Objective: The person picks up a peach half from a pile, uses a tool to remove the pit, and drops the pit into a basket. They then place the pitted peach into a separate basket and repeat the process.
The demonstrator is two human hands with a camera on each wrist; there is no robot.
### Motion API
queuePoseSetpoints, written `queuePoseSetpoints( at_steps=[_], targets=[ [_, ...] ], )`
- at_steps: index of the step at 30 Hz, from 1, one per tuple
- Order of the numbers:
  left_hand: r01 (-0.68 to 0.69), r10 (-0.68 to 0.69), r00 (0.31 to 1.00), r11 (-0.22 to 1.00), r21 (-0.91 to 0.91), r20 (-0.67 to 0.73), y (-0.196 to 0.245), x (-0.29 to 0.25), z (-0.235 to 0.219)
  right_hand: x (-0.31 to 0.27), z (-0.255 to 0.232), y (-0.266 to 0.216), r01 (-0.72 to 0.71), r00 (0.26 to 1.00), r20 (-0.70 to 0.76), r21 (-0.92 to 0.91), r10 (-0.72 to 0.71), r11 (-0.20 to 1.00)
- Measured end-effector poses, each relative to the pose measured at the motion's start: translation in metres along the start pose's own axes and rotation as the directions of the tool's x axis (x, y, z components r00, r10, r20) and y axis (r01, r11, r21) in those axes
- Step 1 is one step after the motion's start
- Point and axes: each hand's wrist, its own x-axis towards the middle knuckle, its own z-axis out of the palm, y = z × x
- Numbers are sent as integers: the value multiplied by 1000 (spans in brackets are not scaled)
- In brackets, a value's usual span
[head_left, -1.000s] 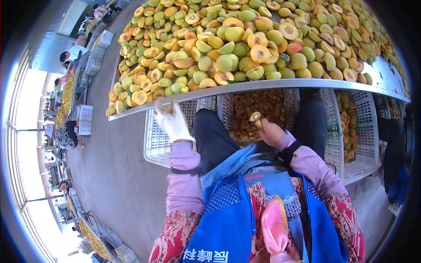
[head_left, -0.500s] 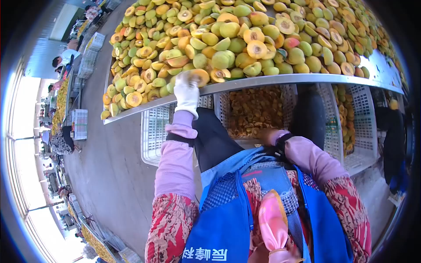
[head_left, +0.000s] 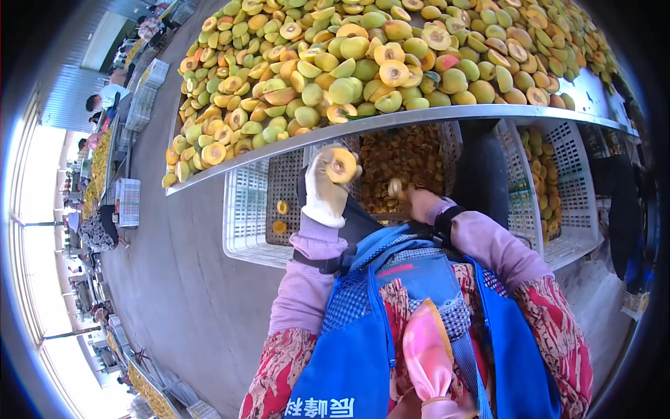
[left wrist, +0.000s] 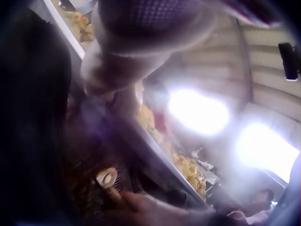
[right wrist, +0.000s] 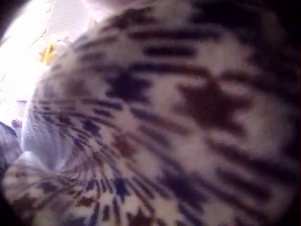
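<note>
Below the fruit-heaped desk [head_left: 447, 120], the gloved left hand [head_left: 325, 187] grips an apricot half [head_left: 341, 165], cut face up. The right hand [head_left: 419, 202] pinches a pit [head_left: 396, 188] (blurry) over the crate [head_left: 408, 164]; best kept low so it drops in cleanly.

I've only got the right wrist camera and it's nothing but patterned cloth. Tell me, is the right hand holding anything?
Observer: Yes. In the head view the bare right hand pinches a small fruit piece over the brown-filled crate.
Operator: And the left hand?
Observer: The gloved left hand holds a halved fruit, cut face towards the camera, just below the metal table.
Operator: Anything in the white crate on the left?
Observer: Only two fruit halves show in the white crate.
</note>
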Motion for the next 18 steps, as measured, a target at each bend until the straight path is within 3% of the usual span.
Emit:
queuePoseSetpoints(
  at_steps=[2,3,4,5,6,7,11,13,14,16,17,18],
  targets=[
    [-238,216,971,877,417,100,-20,-3,-10,-7,-42,-35,-303,918,-215,166,334,938],
    [-8,55,991,930,369,-118,-18,-10,8,-11,-45,-42,-302,919,-210,167,333,938],
    [-147,196,979,858,492,-49,-34,3,-4,-13,-48,-48,-242,912,-302,144,276,959],
    [-117,186,981,806,581,-60,-40,5,0,-16,-51,-53,-184,895,-391,116,215,976],
    [-84,176,982,745,661,-73,-45,6,3,-17,-53,-60,-185,894,-392,117,216,976],
    [26,134,978,687,726,-161,-45,0,19,-18,-56,-67,-198,886,-411,82,214,977],
    [44,25,997,657,752,-80,-57,0,20,-17,-59,-63,-258,853,-447,87,269,962],
    [-103,137,990,609,787,24,-71,5,13,-18,-60,-53,-281,832,-461,130,309,951],
    [-100,136,991,607,788,22,-76,9,11,-19,-63,-49,-279,841,-416,212,345,937],
    [-256,332,934,374,891,129,-84,17,5,-19,-63,-41,-278,853,-362,296,377,914],
    [-299,392,908,369,880,144,-84,28,-5,-21,-60,-37,-225,825,-407,397,391,890],
    [-169,380,925,410,896,0,-82,36,-15,-18,-63,-33,-162,791,-457,484,407,860]
  ],
)
